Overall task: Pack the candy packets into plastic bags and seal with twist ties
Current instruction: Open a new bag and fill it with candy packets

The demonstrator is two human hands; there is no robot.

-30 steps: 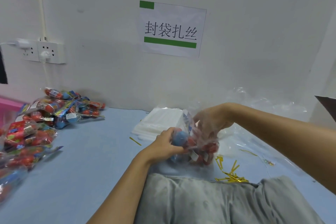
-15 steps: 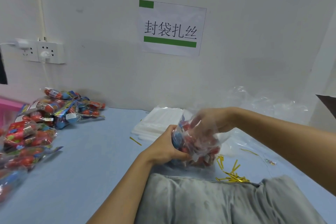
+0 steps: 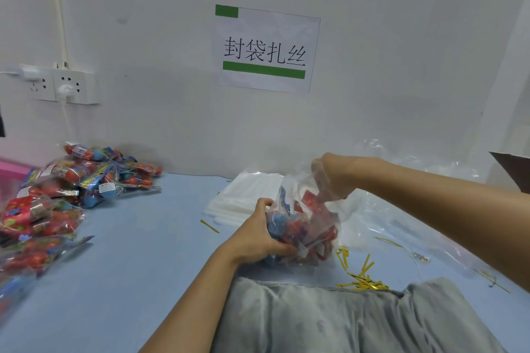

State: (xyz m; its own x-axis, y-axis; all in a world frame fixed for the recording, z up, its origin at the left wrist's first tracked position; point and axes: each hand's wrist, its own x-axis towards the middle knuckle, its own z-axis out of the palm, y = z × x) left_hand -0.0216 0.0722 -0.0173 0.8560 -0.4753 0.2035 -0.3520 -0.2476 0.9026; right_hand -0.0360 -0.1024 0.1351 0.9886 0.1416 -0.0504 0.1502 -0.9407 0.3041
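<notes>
Clear plastic bag [image 3: 308, 226] of candy packets, held over the blue table [image 3: 129, 252].
Left hand [image 3: 258, 235] grips its side; right hand [image 3: 332, 178] reaches inside, fingers blurred by film, pinching a red packet [image 3: 311, 198].

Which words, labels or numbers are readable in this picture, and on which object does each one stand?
"封袋扎丝": black characters on the white paper sign with green bars, stuck on the wall.
White labels on the candy packets piled at left: print is too small to read.
Red packet inside the plastic bag the hands hold: yellow marks only, blurred, unreadable.
No other text is visible.
</notes>
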